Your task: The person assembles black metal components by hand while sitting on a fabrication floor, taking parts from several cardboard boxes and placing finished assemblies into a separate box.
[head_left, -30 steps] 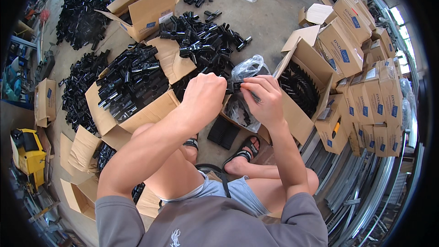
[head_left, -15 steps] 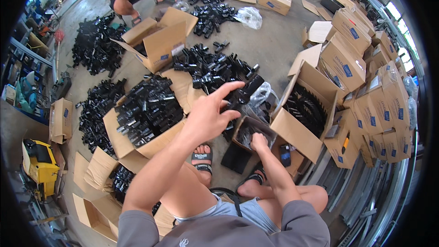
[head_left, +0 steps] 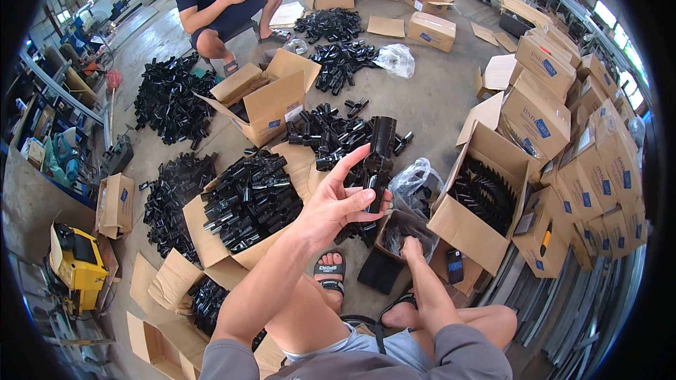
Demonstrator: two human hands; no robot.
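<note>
My left hand (head_left: 331, 211) grips a glossy black tubular piece (head_left: 382, 142) by its narrower lower part. The index finger stretches up along it, while the thumb and other fingers close round the lower end. The piece stands nearly upright. My right hand (head_left: 412, 248) reaches down into a small open carton (head_left: 422, 224) lined with clear plastic. Its fingers are curled in there, and what they pinch is too small to make out. Just left of that carton lies a flat black pad (head_left: 379, 271). A crumpled clear plastic bag (head_left: 415, 179) rests behind the carton.
To my left, an open box (head_left: 243, 253) is filled with similar black pieces; loose piles (head_left: 176, 200) surround it. At right, an open carton (head_left: 468, 222) holds black curved parts. Stacked cartons (head_left: 595, 176) stand beyond. A person (head_left: 218, 10) with a handheld device crouches far left.
My left hand has turned the black tubular piece from slanting to nearly upright. My right hand stays in the small carton. The view has shifted, showing more of the other person.
</note>
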